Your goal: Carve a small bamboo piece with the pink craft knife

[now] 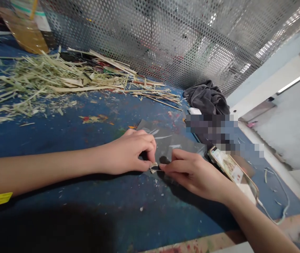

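Note:
Above the blue tabletop (86,203), my two hands meet close together. Thumb and fingertips of my left hand (131,151) are pinched on a small pale, folded-looking piece (153,167), perhaps a plant-fibre strip. My right hand (189,168) comes in from the right with thumb and forefinger pressed together at the piece's right side; whatever lies between those fingertips is too small to make out. A dark grey, thin sheet (162,137) with pale streaks lies under and behind both hands.
A heap of pale green shavings and strips (47,75) spreads over the back left, beside thin wrapped sticks (160,96). At the right lie a phone (234,168) with a cable (286,196) and a dark cloth (207,96). A perforated metal panel (150,35) borders the back.

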The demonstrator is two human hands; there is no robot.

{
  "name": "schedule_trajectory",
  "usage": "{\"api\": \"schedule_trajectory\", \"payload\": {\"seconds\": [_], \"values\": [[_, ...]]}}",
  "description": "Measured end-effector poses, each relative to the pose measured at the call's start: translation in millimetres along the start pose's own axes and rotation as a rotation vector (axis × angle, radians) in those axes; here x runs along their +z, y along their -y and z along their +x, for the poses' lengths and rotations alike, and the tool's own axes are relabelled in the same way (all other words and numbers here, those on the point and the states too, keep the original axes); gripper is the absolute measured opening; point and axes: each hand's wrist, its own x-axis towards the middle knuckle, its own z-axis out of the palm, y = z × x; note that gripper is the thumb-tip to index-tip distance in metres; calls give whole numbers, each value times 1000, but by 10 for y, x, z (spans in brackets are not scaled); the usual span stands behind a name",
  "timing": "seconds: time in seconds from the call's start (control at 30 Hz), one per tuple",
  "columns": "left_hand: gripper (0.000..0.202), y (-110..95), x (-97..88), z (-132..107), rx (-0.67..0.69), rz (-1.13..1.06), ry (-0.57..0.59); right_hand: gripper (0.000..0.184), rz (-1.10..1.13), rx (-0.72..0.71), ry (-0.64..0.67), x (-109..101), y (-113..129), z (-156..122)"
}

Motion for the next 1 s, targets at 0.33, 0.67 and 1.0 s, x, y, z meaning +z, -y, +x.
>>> {"api": "schedule_trajectory", "payload": {"seconds": [0.33, 0.67, 1.0], "values": [[7, -7, 23, -26, 6, 4, -38, 14, -162, -139, -527, -13, -30, -145], [9, -47, 15, -123, 127, -11, -212, 20, -108, -12, -475, 142, -96, -7], [9, 10, 41, -127, 226, 113, -237, 17, -100, 93, -252, 188, -89, 96]]}}
